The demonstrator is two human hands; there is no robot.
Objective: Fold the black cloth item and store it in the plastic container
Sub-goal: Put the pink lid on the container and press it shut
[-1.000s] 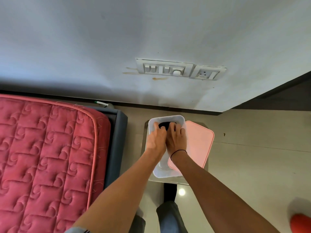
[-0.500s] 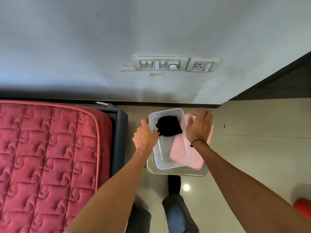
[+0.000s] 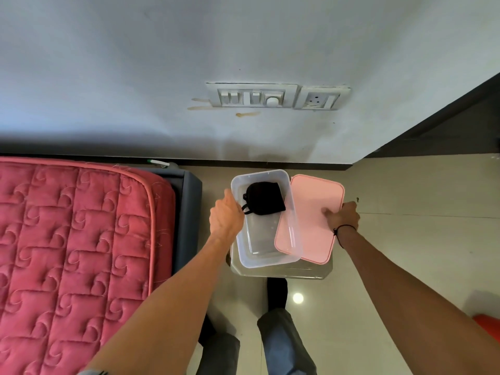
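The folded black cloth item [image 3: 263,198] lies inside the clear plastic container [image 3: 270,259], at its far end, with a strap hanging toward the left wall. The container stands on a small stool [image 3: 281,272]. A pink lid [image 3: 308,234] rests tilted beside it, its left edge under the container's right rim. My left hand [image 3: 226,216] is at the container's left wall, fingers curled against the rim. My right hand [image 3: 343,216] grips the lid's right edge, thumb on top.
A bed with a pink quilted mattress [image 3: 73,253] and dark frame stands at the left. A white wall with a switch panel [image 3: 276,96] is straight ahead. My legs [image 3: 281,339] stand on the tiled floor below the stool. An orange-red object [image 3: 487,326] lies at the right edge.
Both hands have left the black cloth inside the container. My left hand went to the container's left wall, and my right hand moved right and down and took hold of the pink lid's edge.
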